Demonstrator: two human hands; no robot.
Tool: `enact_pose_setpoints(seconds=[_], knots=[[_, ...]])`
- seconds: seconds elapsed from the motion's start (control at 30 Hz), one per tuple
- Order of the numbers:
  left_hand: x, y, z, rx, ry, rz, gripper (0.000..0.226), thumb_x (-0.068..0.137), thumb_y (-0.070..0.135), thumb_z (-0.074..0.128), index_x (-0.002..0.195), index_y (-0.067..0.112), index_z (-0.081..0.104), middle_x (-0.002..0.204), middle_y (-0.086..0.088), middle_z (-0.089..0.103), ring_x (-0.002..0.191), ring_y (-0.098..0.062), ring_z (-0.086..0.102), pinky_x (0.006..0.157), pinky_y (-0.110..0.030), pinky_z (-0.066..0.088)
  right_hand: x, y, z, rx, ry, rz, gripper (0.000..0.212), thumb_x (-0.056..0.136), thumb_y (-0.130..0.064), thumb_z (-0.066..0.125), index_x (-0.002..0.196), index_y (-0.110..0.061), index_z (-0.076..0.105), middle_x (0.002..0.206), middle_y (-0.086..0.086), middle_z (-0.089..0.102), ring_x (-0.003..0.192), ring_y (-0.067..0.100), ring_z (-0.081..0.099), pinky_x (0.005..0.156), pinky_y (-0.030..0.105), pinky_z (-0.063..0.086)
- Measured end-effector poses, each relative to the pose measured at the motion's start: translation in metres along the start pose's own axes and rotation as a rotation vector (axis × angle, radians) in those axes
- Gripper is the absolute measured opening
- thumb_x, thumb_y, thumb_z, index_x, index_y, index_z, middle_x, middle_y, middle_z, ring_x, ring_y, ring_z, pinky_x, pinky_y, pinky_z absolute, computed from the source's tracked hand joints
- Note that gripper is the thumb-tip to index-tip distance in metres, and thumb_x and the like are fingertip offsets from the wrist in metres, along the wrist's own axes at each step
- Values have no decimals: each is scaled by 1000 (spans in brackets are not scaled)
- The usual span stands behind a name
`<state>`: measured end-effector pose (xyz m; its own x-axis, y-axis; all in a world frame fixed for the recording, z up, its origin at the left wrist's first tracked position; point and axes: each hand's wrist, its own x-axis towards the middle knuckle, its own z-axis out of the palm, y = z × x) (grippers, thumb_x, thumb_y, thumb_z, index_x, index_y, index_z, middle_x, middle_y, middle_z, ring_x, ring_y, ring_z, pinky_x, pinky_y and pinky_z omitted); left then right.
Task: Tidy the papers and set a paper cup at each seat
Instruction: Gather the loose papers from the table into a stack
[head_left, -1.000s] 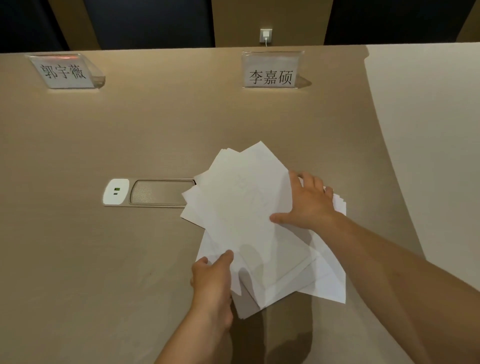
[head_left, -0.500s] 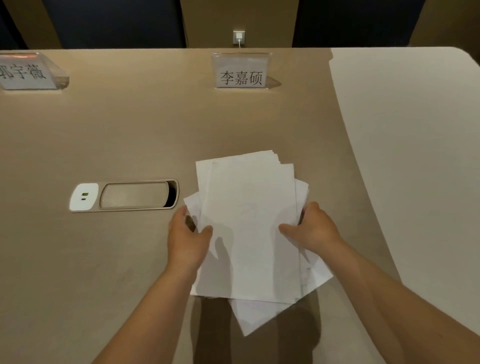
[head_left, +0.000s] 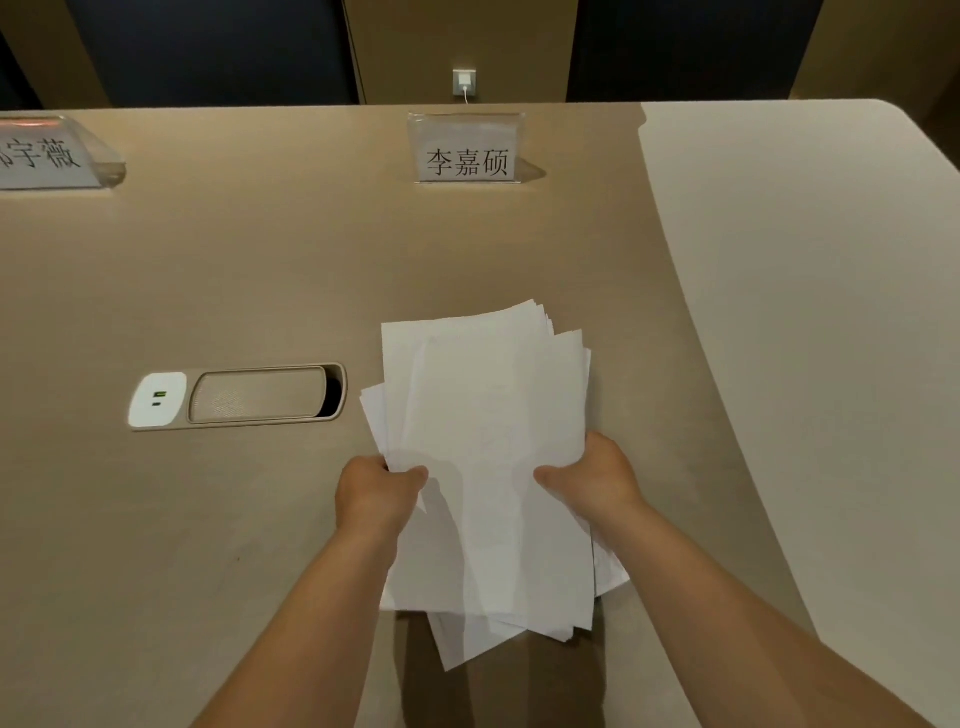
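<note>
Both hands grip an uneven stack of plain white paper sheets (head_left: 488, 467) from opposite sides: the left hand (head_left: 376, 499) pinches the left edge with its thumb on top, and the right hand (head_left: 597, 475) pinches the right edge the same way. These sheets lie over the near middle of the smooth tan bench (head_left: 234, 270), their corners fanned out of line at both ends. Just left of them sits a recessed beige cable hatch with a white socket panel (head_left: 236, 396), and a clear acrylic name stand with black printed characters (head_left: 467, 150) stands well beyond, with a second, similar stand (head_left: 49, 153) at the far left.
</note>
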<state>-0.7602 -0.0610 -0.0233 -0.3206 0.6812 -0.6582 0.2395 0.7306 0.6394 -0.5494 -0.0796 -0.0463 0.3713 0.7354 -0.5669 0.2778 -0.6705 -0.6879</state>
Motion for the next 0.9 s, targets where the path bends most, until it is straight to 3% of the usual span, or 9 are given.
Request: enact_pose_setpoints(seconds=[0.07,0.13,0.2,0.33,0.43,0.5,0.63,0.8,0.9], knots=[[0,-3,-2,-45,-28,14,16,83,-2,66,79,13,69,82,-10,73,74,-29,69,70,-42,61,-6,2,-2,38,-33,-69,36,75,-9,74,108,-19,65,100,-1,74,86,19,71,80,40,61],[-3,-8,-4,-113,-38,38,23,83,-3,68,98,13,63,92,-6,68,79,-22,66,62,-32,54,-13,2,-8,91,-91,-127,38,79,-8,74,112,-24,63,104,-5,73,91,15,71,82,37,60],[-5,-12,-7,-183,-40,59,43,81,4,75,117,15,54,108,-5,65,94,-23,65,71,-31,52,-22,2,-15,156,-136,-175,39,81,-8,76,114,-24,64,104,-7,73,91,10,72,79,30,60],[-9,-9,-27,-335,-129,17,71,78,18,81,137,20,40,114,-2,62,109,-28,62,98,-47,49,-38,-1,-31,317,-152,-197,36,78,1,76,106,-19,67,92,-5,77,79,7,75,64,19,58],[-16,1,-44,-332,-280,145,43,79,18,79,118,17,62,107,-4,76,100,-26,72,80,-34,55,-49,-4,-41,363,-194,-217,40,74,2,79,109,-12,68,98,4,78,88,21,76,73,31,59],[-20,8,-49,-345,-297,240,32,80,11,76,111,19,68,102,1,78,100,-20,73,78,-29,54,-59,-8,-46,353,-213,-257,39,73,2,80,107,-14,68,97,0,79,89,20,75,76,31,59],[-34,25,-53,-404,-239,443,24,88,0,66,102,20,66,97,2,78,95,-20,73,84,-36,56,-77,-29,-57,326,-187,-361,33,76,0,79,99,-22,69,91,-7,79,82,9,75,66,19,58],[-56,43,-55,-452,-203,660,27,91,-6,60,92,21,60,74,16,75,70,3,70,63,-11,53,-93,-53,-68,332,-37,-509,34,74,-7,83,93,-30,65,85,-20,73,80,-8,69,62,10,54],[-60,42,-53,-401,-215,712,32,87,-9,62,95,22,60,76,20,76,73,4,70,65,-9,53,-90,-55,-68,367,8,-508,38,71,-9,84,97,-28,65,85,-19,75,81,-3,71,64,13,55]])
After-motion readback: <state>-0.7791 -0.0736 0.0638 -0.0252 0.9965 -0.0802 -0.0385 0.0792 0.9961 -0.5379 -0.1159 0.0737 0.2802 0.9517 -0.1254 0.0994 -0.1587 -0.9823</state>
